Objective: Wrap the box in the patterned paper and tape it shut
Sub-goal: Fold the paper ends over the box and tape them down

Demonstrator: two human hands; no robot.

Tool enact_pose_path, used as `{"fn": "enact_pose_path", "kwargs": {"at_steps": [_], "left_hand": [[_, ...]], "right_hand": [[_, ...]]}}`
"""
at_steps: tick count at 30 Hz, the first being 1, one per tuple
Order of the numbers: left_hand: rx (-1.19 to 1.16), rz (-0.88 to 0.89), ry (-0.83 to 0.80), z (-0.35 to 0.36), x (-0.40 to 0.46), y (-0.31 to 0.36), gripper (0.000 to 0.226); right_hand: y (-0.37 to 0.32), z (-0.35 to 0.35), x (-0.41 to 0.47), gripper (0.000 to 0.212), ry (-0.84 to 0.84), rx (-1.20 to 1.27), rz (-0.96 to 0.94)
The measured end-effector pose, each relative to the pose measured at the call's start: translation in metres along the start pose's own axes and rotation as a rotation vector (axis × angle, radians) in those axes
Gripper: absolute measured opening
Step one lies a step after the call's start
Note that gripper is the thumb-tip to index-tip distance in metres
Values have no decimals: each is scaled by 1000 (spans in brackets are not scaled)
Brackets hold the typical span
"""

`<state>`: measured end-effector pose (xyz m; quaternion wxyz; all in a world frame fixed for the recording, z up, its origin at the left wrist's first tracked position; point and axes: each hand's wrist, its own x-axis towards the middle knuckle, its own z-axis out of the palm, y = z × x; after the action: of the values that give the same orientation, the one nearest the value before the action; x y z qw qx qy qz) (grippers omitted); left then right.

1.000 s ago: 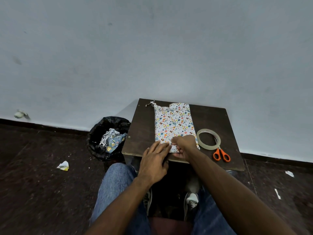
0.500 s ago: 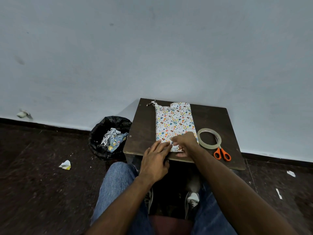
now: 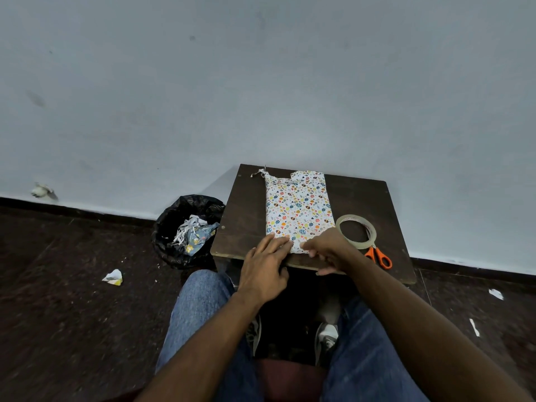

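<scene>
A small dark wooden table (image 3: 377,204) is seen from above, set against a pale wall, with the seated person's denim-clad knees below its near edge. All positions are given relative to this table. The box, already covered in the patterned paper (image 3: 297,207), lies flat on the table's middle, its long axis running from the near edge toward the wall. At the far end of the parcel the paper is ragged, and a twisted scrap of it juts out toward the table's far left corner.

The left hand (image 3: 265,269) is laid at the parcel's near left corner, its fingers (image 3: 277,242) straight and flat, pressing on the paper. The right hand (image 3: 326,249) is placed at the parcel's near right corner; its fingers are curled and its fingertips touch the paper's near edge, but whether the paper is actually pinched cannot be told. A narrow strip of the paper's near end shows between the two hands.

A roll of clear tape (image 3: 356,231) lies flat on the table just to the right of the parcel, near the right wrist. Orange-handled scissors (image 3: 378,256) lie at the table's near right, their blades reaching across the tape roll.

On the floor to the left of the table stands a bin lined with a black bag (image 3: 177,227), holding paper scraps. A crumpled paper scrap (image 3: 113,277) lies on the dark floor farther left, and small white bits lie on the floor to the table's right.
</scene>
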<state>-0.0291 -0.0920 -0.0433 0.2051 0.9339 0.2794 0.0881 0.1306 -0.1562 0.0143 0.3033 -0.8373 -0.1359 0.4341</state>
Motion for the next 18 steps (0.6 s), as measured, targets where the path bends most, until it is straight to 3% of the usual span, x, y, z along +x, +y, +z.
{"fn": "enact_pose_path", "kwargs": {"at_steps": [3, 5, 8, 11, 14, 18], "left_hand": [[-2, -7, -4, 1, 1, -1, 66], [1, -9, -3, 2, 1, -1, 66], [-19, -16, 9, 2, 0, 1, 64], [-27, -26, 11, 1, 0, 3, 63], [-42, -35, 10, 0, -1, 4, 62], [-38, -44, -8, -2, 0, 5, 62]], "right_hand": [[15, -21, 3, 35, 156, -179, -202], [27, -38, 1, 38, 349, -300, -342], [42, -60, -3, 24, 652, -594, -431], [57, -73, 8, 25, 569, -825, -486], [68, -73, 18, 31, 468, -938, -420], [75, -67, 24, 26, 538, -962, -429]]}}
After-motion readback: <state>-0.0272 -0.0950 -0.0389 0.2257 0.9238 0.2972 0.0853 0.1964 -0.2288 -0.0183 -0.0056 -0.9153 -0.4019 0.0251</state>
